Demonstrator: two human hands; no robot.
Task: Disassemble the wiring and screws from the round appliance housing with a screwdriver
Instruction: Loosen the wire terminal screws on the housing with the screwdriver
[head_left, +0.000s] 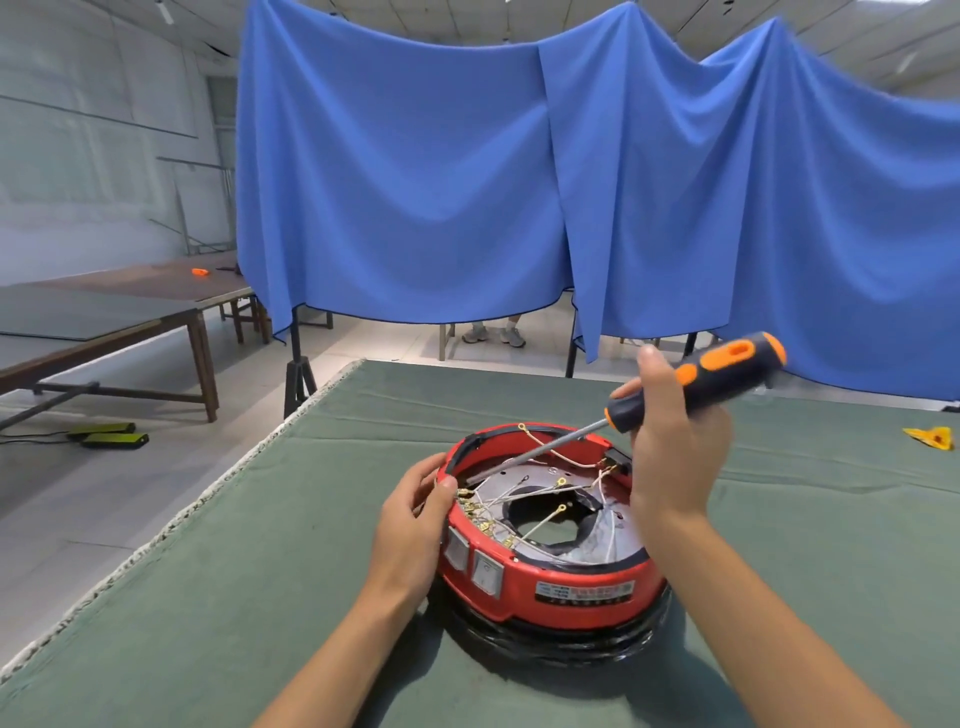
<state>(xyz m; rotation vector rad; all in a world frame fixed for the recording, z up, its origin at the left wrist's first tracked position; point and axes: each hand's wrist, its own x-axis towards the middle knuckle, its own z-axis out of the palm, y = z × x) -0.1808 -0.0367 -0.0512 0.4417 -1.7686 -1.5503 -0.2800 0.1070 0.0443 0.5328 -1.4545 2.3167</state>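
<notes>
A round red appliance housing (561, 590) on a black base lies open side up on the green mat. Inside it, white wires (524, 499) with brass ring terminals cross a grey metal plate with a dark central hole. My left hand (415, 525) grips the housing's left rim, thumb by the brass terminals. My right hand (672, 436) holds a black and orange screwdriver (701, 382) by the handle. Its steel shaft slants down to the left into the housing, with the tip near the inner left wall.
The green mat (260, 597) covers the table, with its left edge running diagonally. A small yellow piece (932, 437) lies at the far right. Blue cloth (519, 171) hangs behind the table. Wooden tables (119, 312) stand at left, and a person's shoes (493, 334) show beneath the cloth.
</notes>
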